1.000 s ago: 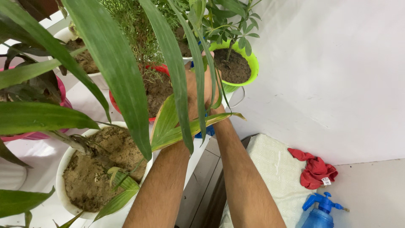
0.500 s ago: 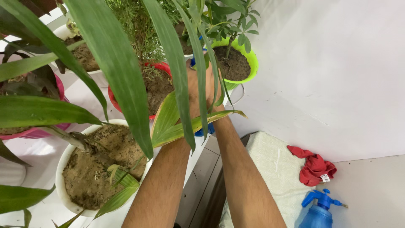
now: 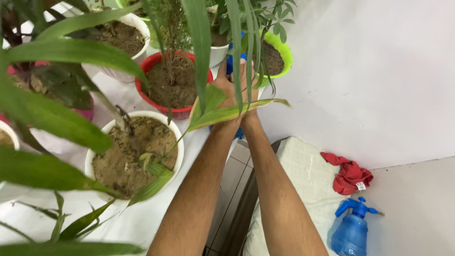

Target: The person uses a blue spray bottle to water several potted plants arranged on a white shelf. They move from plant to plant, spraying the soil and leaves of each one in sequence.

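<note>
Both hands (image 3: 234, 90) raised toward the lime pot (image 3: 283, 54), blue object (image 3: 231, 64) clasped.

Your left hand (image 3: 222, 87) and right hand (image 3: 246, 95) are pressed together around a blue object (image 3: 232, 61), mostly hidden behind long green leaves (image 3: 227, 111). They're between the red pot (image 3: 182, 113) and the green pot (image 3: 283, 52). A white pot (image 3: 177, 142) of soil sits beside your left forearm; a blue spray bottle (image 3: 350, 232) and red cloth (image 3: 350, 176) lie lower right.
</note>
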